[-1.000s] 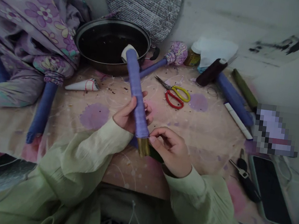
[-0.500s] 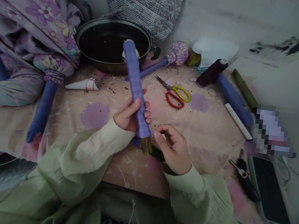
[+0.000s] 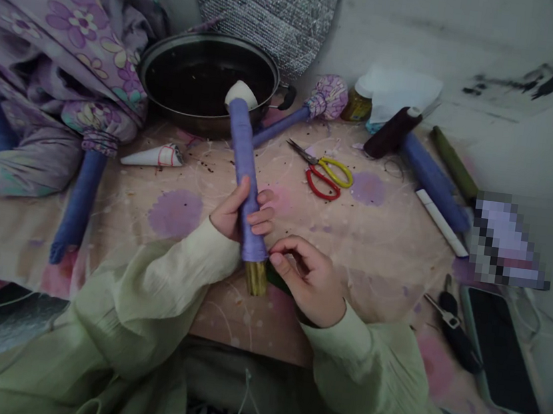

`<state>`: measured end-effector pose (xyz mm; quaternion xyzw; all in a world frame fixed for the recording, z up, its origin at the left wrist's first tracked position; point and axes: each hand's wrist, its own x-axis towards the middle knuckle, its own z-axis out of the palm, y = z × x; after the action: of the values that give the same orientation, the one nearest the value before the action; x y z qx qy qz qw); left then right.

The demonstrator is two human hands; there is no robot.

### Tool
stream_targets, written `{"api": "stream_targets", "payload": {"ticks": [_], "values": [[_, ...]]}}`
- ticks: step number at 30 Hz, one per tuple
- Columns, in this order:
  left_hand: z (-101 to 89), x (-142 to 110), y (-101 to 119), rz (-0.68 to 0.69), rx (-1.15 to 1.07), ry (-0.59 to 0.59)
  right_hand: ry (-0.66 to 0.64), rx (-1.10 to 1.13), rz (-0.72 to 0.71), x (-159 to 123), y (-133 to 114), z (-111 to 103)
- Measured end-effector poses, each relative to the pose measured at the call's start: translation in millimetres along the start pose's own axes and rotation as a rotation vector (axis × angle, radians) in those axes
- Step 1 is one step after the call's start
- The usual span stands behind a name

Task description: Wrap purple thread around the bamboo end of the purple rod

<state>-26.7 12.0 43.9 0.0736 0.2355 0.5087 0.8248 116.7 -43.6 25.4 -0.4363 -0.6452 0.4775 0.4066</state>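
Left hand (image 3: 238, 214) clamped around a purple-wrapped rod (image 3: 245, 156), rod held tilted above the bench (image 3: 375, 259), white-capped top end (image 3: 237, 95) overlapping the near side of a black pot (image 3: 206, 77) in view. Stubby golden fibre bundle (image 3: 255, 278) sticks out of the rod's lower end. Right hand (image 3: 310, 284) is separate but just beside it, fingers curled, fingertips (image 3: 274, 259) right at the lower end of the wrap; cannot tell if they pinch anything. Dark green piece (image 3: 278, 278) lies under the right hand. Nearby on the bench: scissors (image 3: 323, 176) with red and yellow handles, dark thread spool (image 3: 391, 134), blue rod (image 3: 433, 182), white strip (image 3: 440, 222), green rod (image 3: 453, 165), white paper cone (image 3: 154, 155), flowered fabric head on a blue stick (image 3: 327, 98). Phone (image 3: 503, 352) and black-handled pliers (image 3: 455, 333) sit lower right.
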Motion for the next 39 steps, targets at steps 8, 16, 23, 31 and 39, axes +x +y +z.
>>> {"api": "stream_targets", "payload": {"ticks": [8,16,23,31,39], "values": [[-0.1,6.7,-3.7,0.049,0.041,0.22,0.009,0.034,-0.008,-0.3,1.0,-0.2],[-1.9,3.8,-4.3,0.014,0.038,0.025,0.014,0.084,0.021,-2.1,0.6,0.9],[-6.6,3.7,0.0,0.039,-0.001,0.01,-0.018,0.046,0.023,-0.6,-1.3,1.0],[-4.3,2.1,-0.3,0.015,-0.035,0.009,0.005,0.08,0.024,-1.5,2.2,2.6],[-2.6,2.3,-3.5,0.002,-0.081,0.074,0.01,0.107,0.079,1.0,1.1,1.6]]}}
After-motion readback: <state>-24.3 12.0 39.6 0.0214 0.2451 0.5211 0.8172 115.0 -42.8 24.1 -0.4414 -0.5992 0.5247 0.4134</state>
